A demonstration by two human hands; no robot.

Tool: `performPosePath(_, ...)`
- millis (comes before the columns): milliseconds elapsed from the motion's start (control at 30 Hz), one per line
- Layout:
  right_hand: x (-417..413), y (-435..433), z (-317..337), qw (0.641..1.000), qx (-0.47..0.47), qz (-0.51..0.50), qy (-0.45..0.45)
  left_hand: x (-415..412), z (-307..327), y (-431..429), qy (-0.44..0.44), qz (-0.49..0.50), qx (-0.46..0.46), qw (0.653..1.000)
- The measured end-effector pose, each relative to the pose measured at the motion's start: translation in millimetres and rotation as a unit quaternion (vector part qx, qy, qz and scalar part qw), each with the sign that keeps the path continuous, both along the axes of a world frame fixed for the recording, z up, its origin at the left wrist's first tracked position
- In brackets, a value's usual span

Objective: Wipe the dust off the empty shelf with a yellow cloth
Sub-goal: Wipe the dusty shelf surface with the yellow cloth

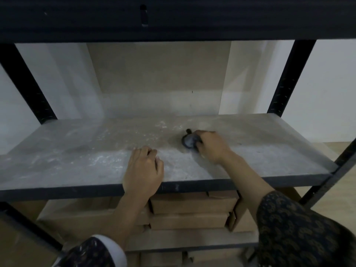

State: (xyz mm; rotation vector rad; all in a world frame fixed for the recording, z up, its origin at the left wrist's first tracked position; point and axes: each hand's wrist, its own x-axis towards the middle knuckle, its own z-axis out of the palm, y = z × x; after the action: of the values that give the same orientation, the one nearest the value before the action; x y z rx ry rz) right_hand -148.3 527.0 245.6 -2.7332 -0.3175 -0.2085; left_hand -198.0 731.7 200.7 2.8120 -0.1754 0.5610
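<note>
The dusty grey shelf board (77, 157) spans the view, with pale dust streaks across its middle. My right hand (212, 146) reaches over the board's right half and grips a small dark round object (188, 142) that has a black knob at its far side and sits on the board. My left hand (143, 170) rests on the board near its front edge with loosely bent fingers and holds nothing that I can see. No yellow cloth is in view.
Black metal uprights (287, 78) frame the shelf at left and right, and a dark upper shelf beam (173, 18) hangs above. Brown cardboard boxes (192, 205) are stacked on the lower shelf. A pale wall lies behind.
</note>
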Motion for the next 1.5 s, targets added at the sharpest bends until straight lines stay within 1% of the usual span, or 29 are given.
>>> performPosePath(33,3.9,-14.5,2.4,0.999,0.038,-0.034,-0.015,0.3,0.1,0.2,0.000,-0.001,0.000,1.000)
performPosePath(67,10.7,-33.2,3.5,0.993,0.065,-0.092,-0.035,1.0,0.1,0.4,0.001,-0.001,-0.001,1.000)
performPosePath(100,18.1,-53.8,2.7,0.983,0.068,-0.161,-0.045,1.2,0.1,0.3,0.002,0.001,-0.002,1.000)
performPosePath(133,25.3,-73.1,0.4,0.974,0.040,-0.221,-0.039,1.4,0.1,0.1,0.002,0.001,-0.003,1.000)
performPosePath(167,31.2,-87.7,-2.3,0.964,0.001,-0.264,-0.010,1.7,0.1,0.1,0.001,0.001,-0.002,1.000)
performPosePath(200,36.9,-95.7,-4.5,0.955,-0.038,-0.293,0.022,2.2,0.2,-0.1,0.000,-0.001,-0.003,1.000)
performPosePath(267,45.4,-87.0,-5.4,0.944,-0.061,-0.319,0.060,3.1,-0.2,0.8,-0.002,-0.002,-0.006,1.000)
performPosePath(333,53.9,-62.5,-4.2,0.952,-0.059,-0.298,0.048,4.7,-1.2,1.7,-0.004,-0.004,-0.011,1.000)
performPosePath(400,59.5,-36.4,-5.6,0.966,-0.037,-0.252,0.032,5.7,-2.7,1.9,-0.004,-0.005,-0.015,1.000)
performPosePath(467,56.1,-11.6,-8.8,0.982,-0.036,-0.187,0.018,6.1,-2.8,1.1,-0.006,0.002,-0.025,1.000)
performPosePath(567,41.7,14.8,-13.1,0.998,-0.028,-0.056,-0.007,5.9,-2.1,-0.1,-0.004,0.006,-0.034,0.999)
performPosePath(600,39.2,15.4,-13.2,1.000,-0.012,-0.023,0.000,5.0,-1.9,0.0,-0.005,0.004,-0.035,0.999)
performPosePath(633,39.7,11.0,-10.4,1.000,0.009,-0.013,0.008,4.0,-1.8,0.5,-0.008,0.002,-0.035,0.999)
performPosePath(667,44.4,1.1,-6.8,0.999,0.035,-0.032,0.016,3.0,-1.7,0.7,-0.010,-0.001,-0.035,0.999)
performPosePath(700,50.2,-13.0,-2.3,0.995,0.055,-0.077,0.014,2.2,-1.6,0.6,-0.012,-0.002,-0.035,0.999)
performPosePath(767,64.3,-48.9,4.5,0.979,0.067,-0.192,-0.002,2.3,-0.9,-0.1,-0.012,0.000,-0.038,0.999)
performPosePath(833,71.9,-77.1,2.3,0.964,0.039,-0.264,-0.005,3.0,-0.5,-1.9,-0.012,0.001,-0.038,0.999)
performPosePath(900,74.6,-80.5,-3.5,0.961,0.006,-0.276,-0.004,3.4,-0.2,-2.6,-0.016,0.000,-0.035,0.999)
performPosePath(967,78.3,-62.4,-8.5,0.968,-0.004,-0.250,-0.014,3.8,0.7,-2.4,-0.019,0.000,-0.034,0.999)
performPosePath(1067,86.2,-21.7,-14.9,0.982,0.012,-0.189,-0.005,3.8,-0.1,-1.5,-0.021,-0.001,-0.031,0.999)
performPosePath(1133,80.7,6.6,-15.8,0.994,0.014,-0.106,0.003,3.1,-0.3,-0.6,-0.021,0.000,-0.027,0.999)
performPosePath(1200,71.8,20.2,-13.8,1.000,0.021,-0.009,0.019,1.9,0.4,-0.1,-0.024,-0.002,-0.021,0.999)
performPosePath(1233,68.2,18.4,-10.4,0.999,0.042,0.017,0.026,1.3,0.6,-0.2,-0.024,-0.004,-0.018,1.000)
performPosePath(1267,66.9,10.7,-6.2,0.997,0.068,0.017,0.024,1.0,0.7,-0.3,-0.024,-0.005,-0.015,1.000)
performPosePath(1300,69.2,-2.0,-2.3,0.996,0.090,-0.009,0.011,1.1,0.3,-0.3,-0.023,-0.005,-0.014,1.000)
performPosePath(1367,82.2,-38.2,1.9,0.987,0.112,-0.114,-0.033,1.3,-0.5,-0.6,-0.022,-0.004,-0.016,1.000)
performPosePath(1433,96.8,-78.3,0.5,0.972,0.098,-0.209,-0.049,1.6,-0.6,-1.8,-0.023,-0.004,-0.022,0.999)
performPosePath(1500,105.5,-101.0,-3.8,0.967,0.058,-0.248,-0.034,1.6,1.3,-3.7,-0.026,-0.006,-0.030,0.999)
